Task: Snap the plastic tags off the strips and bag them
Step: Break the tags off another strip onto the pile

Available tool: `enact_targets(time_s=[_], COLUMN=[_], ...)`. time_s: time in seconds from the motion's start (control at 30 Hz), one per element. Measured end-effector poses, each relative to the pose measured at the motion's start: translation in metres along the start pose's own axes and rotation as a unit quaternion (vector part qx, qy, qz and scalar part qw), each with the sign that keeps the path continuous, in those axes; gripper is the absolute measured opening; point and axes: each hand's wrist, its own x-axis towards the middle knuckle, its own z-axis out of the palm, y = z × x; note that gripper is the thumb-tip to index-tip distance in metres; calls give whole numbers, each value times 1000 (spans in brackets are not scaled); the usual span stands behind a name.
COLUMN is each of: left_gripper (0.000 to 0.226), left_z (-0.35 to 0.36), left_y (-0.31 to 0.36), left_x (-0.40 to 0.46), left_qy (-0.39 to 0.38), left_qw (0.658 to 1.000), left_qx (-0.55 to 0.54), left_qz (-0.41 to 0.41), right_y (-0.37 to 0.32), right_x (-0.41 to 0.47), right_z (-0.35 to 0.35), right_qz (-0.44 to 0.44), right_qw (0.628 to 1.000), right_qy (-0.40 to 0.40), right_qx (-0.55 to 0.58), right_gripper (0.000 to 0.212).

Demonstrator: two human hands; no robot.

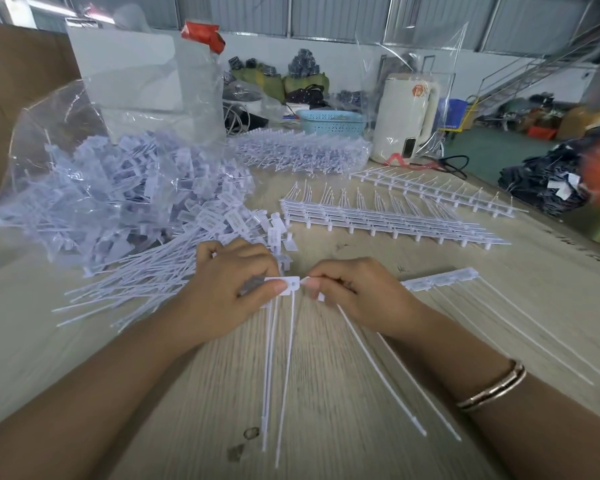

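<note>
Well under way, judging by the bulk already done. Heaped at far left inside a large clear plastic bag point(84, 161): a mass of loose white plastic tags with long thin tails point(125, 209), spilling from the bag's mouth onto the pale wood-grain table point(326, 393). Fanned out just beside that mouth, near the left wrist: more freed tags, tails pointing toward the near left, not yet pushed inside.

Still to do, and plenty. Farther back, beside a cream plastic kettle point(407, 119) and a light blue perforated basket point(331, 121): a thick pile of uncut white moulded strips point(302, 154). In the middle of the table, a flat stack of white strips with tags still attached point(388, 220), and behind it a single strip lying apart point(437, 190).

In hand now: a partly stripped white strip point(440, 277), its remaining tags trailing tails toward the near right edge. Held at its near end by the right hand point(357, 296), fingers curled, thumb and forefinger pinching the strip. Opposite, the left hand point(232, 282), fingers curled round a small bunch of already snapped tags, thumb pressing the white rectangular tag with a round hole point(286, 285) just at the joint. Tag and strip nearly touching; whether parted or not, hard to tell.

Likely a few tags left on this strip, then the loose fan to bag.
</note>
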Motion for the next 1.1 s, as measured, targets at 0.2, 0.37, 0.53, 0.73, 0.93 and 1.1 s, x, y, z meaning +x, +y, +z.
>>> enact_targets(time_s=[0.2,0.37,0.53,0.73,0.93,1.1], left_gripper=[41,29,24,45,45,34], left_z=[-8,-9,-24,-8,11,18], left_y=[-1,-1,-18,-12,6,7], left_x=[-3,-5,-8,-3,3,0], left_qy=[-50,-125,-69,-13,11,-20], left_qw=[997,981,980,991,999,999], left_qx=[-60,-148,-184,131,25,-8], left_qz=[6,16,-20,-33,-43,-47], right_y=[-5,-7,11,-6,-22,-12], right_x=[-1,-4,-10,-1,3,-3], right_z=[1,0,-17,4,13,-2], right_qz=[-3,-10,38,-26,-65,-31], right_qw=[991,983,978,1000,996,999], right_qy=[-28,-52,22,-7,36,-31], right_qx=[129,176,204,-12,-45,31], right_gripper=[22,21,10,27,40,38])
